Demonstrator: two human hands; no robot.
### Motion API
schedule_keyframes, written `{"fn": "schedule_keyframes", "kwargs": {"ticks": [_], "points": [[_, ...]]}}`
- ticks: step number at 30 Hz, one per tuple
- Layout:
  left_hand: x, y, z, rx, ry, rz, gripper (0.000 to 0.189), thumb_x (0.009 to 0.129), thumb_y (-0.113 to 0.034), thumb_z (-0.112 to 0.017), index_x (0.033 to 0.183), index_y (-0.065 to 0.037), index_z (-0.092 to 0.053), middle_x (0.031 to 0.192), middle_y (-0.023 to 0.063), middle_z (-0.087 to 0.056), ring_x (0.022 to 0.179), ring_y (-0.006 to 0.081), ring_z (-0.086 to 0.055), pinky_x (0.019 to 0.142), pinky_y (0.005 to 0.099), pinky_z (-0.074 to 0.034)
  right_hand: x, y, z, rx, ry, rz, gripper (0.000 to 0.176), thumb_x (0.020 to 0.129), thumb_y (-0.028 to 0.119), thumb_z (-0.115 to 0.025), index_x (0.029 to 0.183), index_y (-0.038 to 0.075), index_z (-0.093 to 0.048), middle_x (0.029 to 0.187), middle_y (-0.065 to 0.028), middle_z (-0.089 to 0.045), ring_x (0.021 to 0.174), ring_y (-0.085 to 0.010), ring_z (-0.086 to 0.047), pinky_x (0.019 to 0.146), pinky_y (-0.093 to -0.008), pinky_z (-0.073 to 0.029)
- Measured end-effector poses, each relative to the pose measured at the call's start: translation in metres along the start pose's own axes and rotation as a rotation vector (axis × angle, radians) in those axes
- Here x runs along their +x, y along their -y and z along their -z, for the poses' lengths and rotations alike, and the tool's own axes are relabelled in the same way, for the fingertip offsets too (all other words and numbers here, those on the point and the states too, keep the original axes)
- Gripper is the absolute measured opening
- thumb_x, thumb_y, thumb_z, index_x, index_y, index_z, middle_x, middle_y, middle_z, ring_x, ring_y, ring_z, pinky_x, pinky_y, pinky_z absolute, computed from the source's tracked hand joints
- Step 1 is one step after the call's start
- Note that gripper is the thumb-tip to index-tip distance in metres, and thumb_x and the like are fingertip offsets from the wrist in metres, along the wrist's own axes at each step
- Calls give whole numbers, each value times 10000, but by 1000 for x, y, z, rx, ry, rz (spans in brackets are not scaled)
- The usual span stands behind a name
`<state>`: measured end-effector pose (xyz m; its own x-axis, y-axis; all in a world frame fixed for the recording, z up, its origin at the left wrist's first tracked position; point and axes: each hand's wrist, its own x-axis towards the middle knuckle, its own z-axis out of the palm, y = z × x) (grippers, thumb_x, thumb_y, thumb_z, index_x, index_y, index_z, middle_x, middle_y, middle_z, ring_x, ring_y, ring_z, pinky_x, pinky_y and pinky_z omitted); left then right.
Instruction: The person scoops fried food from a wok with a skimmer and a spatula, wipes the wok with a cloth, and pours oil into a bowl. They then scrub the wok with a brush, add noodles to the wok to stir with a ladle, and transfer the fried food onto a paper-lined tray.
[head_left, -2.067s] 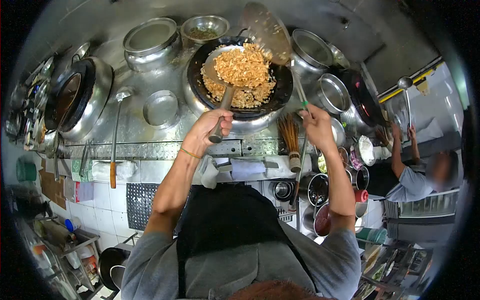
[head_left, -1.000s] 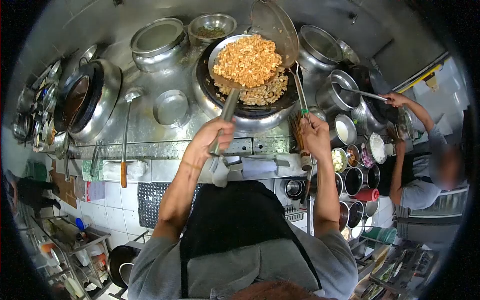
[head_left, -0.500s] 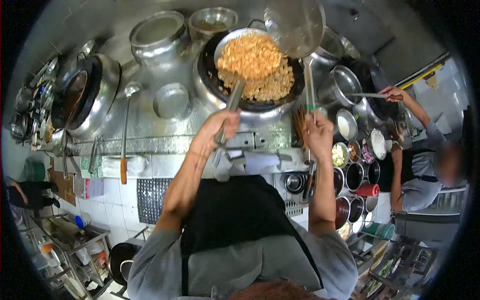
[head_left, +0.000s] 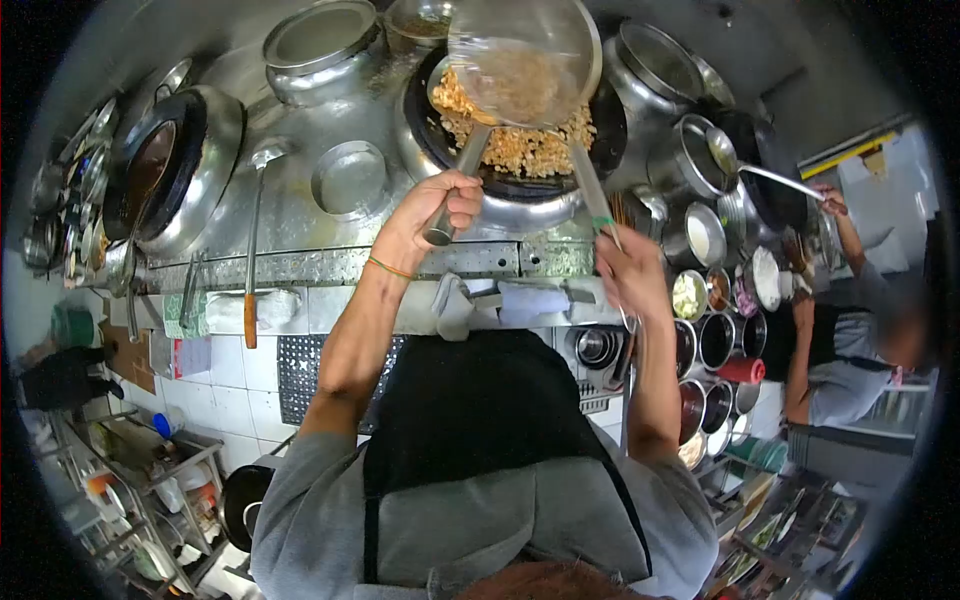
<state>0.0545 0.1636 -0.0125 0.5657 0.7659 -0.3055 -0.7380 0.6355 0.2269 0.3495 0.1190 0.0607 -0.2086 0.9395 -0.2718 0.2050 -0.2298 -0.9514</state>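
My left hand (head_left: 440, 205) is wrapped round the thick metal handle (head_left: 468, 160) of a shallow round metal pan, which is over the black wok (head_left: 612, 125). Orange-brown chopped food (head_left: 455, 97) shows in that pan. More browned small pieces (head_left: 535, 152) lie in the wok below it. My right hand (head_left: 635, 275) grips the long handle of a round mesh strainer (head_left: 525, 65), green-banded near my fingers. The strainer's bowl overlaps the pan and hides much of it.
At left a second wok (head_left: 150, 185) and a ladle (head_left: 255, 230) with a wooden handle rest on the steel counter. A lidded pot (head_left: 325, 40) stands behind. On the right, a co-worker (head_left: 850, 340) holds a ladle (head_left: 775, 178) over a pot, beside several ingredient bowls.
The mesh strainer has swung left and forward over the pan, covering much of the orange food. My right hand has shifted slightly down. The co-worker's ladle has lifted to show its bowl.
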Motion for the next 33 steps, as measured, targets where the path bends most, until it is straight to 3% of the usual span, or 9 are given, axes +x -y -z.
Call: {"fn": "schedule_keyframes", "kwargs": {"ticks": [10,14,16,19,20,21,23,24,33], "points": [[-17,23,-14,383,-183,-154,169,867,-47,-514,1025,0,-478,699,-11,-437,461,35,-392,350,197,-316,29,-7,-1,-16,50,130,218,956,117,-505,759,24,-519,594,3,-469,333,-51,-361,283,-236,-258],[-22,21,-6,267,-156,-143,163,863,-38,-515,1016,6,-477,702,2,-448,462,46,-403,348,200,-321,26,-8,6,3,18,139,133,936,84,-528,956,7,-633,598,11,-478,396,-37,-383,336,-227,-287],[-27,24,-4,289,-170,-172,163,865,-40,-512,1017,5,-476,701,5,-448,461,48,-402,343,202,-320,27,-11,13,-92,-251,257,226,924,73,-538,1118,12,-637,609,23,-494,494,-36,-422,432,-215,-347],[-36,24,-8,332,-192,-214,162,854,-39,-521,1004,-1,-471,693,10,-453,463,62,-415,352,218,-338,36,-6,34,-346,-382,463,311,908,65,-557,1215,41,-603,614,19,-500,582,-32,-446,512,-222,-387],[-38,21,-12,349,-194,-235,162,843,-37,-533,988,-7,-467,687,12,-458,465,75,-427,365,233,-356,41,-5,43,-470,-418,452,312,885,35,-561,1193,44,-609,626,-72,-568,539,-116,-489,521,-263,-418],[-39,20,-16,354,-192,-223,162,843,-37,-533,988,-7,-467,687,12,-458,465,75,-427,365,233,-356,47,-8,49,-467,-429,444,312,885,35,-561,1193,44,-609,626,-72,-568,539,-116,-489,521,-263,-418],[-40,17,-21,381,-165,-287,165,846,-50,-537,990,-4,-469,686,12,-458,458,74,-421,368,237,-354,63,-22,57,-756,-549,797,334,858,14,-556,1187,49,-606,697,-207,-603,559,-261,-578,554,-330,-449],[-36,11,-21,386,-153,-291,153,854,-58,-531,985,-10,-469,683,7,-455,461,70,-415,364,236,-347,68,-31,61,-743,-516,561,349,838,21,-555,1183,42,-600,794,-279,-592,698,-416,-609,608,-401,-469],[-54,3,-32,357,-189,-306,121,852,-39,-524,956,-8,-471,669,16,-438,470,69,-408,355,230,-342,89,-55,67,-828,-490,472,191,807,44,-539,962,-18,-633,802,-291,-591,802,-459,-588,655,-469,-462]]}}
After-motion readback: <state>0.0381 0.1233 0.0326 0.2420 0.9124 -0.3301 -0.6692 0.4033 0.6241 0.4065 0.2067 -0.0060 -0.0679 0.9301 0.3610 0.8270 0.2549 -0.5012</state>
